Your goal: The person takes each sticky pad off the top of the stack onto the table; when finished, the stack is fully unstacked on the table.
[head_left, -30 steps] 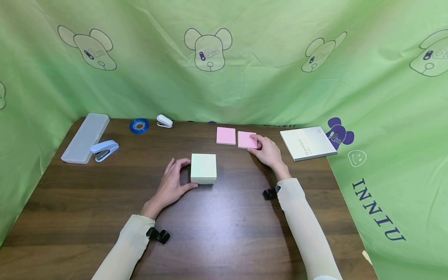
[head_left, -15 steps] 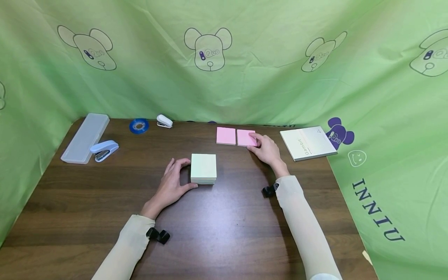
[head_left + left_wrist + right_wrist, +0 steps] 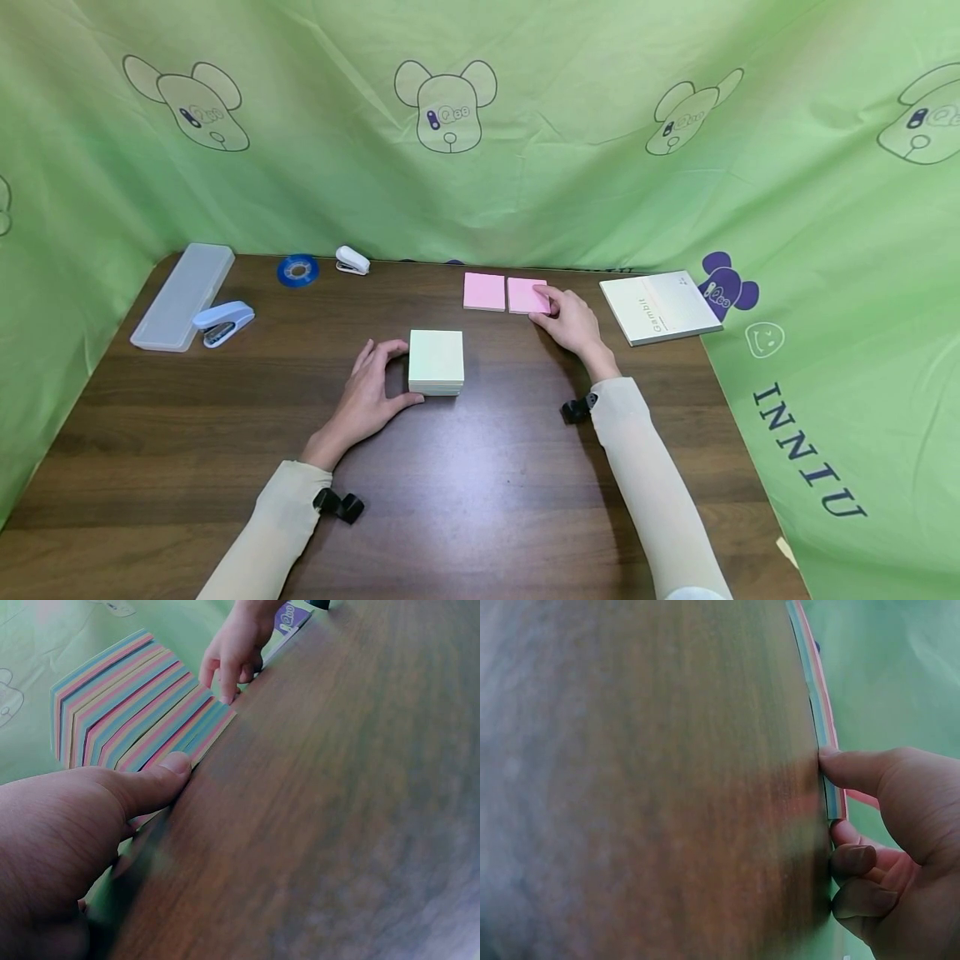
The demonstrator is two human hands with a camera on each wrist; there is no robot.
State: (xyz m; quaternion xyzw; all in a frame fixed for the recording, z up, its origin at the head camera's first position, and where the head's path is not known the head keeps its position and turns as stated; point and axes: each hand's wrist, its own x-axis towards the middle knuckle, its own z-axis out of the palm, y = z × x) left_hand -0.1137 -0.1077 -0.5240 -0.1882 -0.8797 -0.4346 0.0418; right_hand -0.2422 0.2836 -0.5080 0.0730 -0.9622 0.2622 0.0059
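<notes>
A tall stack of sticky note pads (image 3: 437, 357) with a pale green top stands at mid-table. Its sides show many coloured stripes in the left wrist view, where my left thumb presses the near side. My left hand (image 3: 367, 392) grips this stack from its left, thumb in front and fingers behind. Farther back, my right hand (image 3: 573, 322) holds a thin pink sticky note pad (image 3: 525, 295) by its right end. In the right wrist view the thumb lies on the striped edge of that pad (image 3: 821, 712). Close to its left lies a matching pink pad (image 3: 483, 292).
A white book (image 3: 660, 307) lies at the right edge. Along the back left are a small white stapler (image 3: 352, 259), a blue tape roll (image 3: 297, 270), a translucent case (image 3: 183, 296) and a light blue stapler (image 3: 223, 322). A green curtain (image 3: 480, 200) hangs behind the table.
My right hand has shifted the right pink pad slightly left and back, level with its neighbour, and then stayed still. The left hand and the tall stack have not moved.
</notes>
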